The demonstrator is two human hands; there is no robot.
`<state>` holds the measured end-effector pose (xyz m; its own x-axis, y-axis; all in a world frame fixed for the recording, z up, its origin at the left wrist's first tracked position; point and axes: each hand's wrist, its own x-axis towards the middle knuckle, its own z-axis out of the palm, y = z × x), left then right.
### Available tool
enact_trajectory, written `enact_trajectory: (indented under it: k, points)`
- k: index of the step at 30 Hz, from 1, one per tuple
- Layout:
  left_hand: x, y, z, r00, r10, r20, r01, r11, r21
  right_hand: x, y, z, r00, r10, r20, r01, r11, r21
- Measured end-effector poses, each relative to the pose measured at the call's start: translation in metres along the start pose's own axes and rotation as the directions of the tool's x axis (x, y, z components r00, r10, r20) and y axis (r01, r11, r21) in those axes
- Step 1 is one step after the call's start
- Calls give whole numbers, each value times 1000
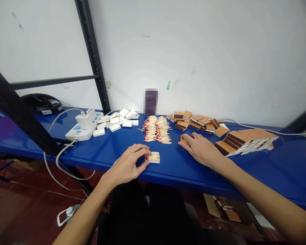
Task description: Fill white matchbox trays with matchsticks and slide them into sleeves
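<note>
Near the front edge of the blue table, my left hand (132,161) grips the left end of a white matchbox tray (155,162), thumb and fingers on its sides. Red-tipped matches (153,156) lie inside that tray. Further right, my right hand (195,147) has its fingers closed around an orange-brown matchbox sleeve (183,138), mostly covered by the hand. Between and beyond the hands lies a large pile of loose matches (156,129). Several white trays (114,120) are heaped at the back left.
Brown matchboxes (204,121) lie heaped at the back right, with a neat stack (247,139) beside my right forearm. A white power strip (85,131) with plugs and cables sits at left by a black metal post (93,54). A cardboard box (211,206) stands below the table.
</note>
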<state>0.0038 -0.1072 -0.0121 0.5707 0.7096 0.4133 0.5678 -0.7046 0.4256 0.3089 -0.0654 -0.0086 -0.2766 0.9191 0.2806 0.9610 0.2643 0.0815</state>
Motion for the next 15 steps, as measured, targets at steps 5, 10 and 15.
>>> enact_trajectory:
  k: [5, 10, 15]
  points:
    - [1, 0, -3, 1000, 4, 30, -3, 999, -44, -20, -20, -15, 994, -104, 35, 98, 985, 139]
    - [0, -6, 1, 999, -53, 2, 53, 998, -19, -34, -51, -28, 940, -337, 43, 277, 833, 478]
    - [0, -9, 2, 998, -64, 7, 64, 998, 0, -31, -63, -24, 953, -302, -7, 247, 767, 593]
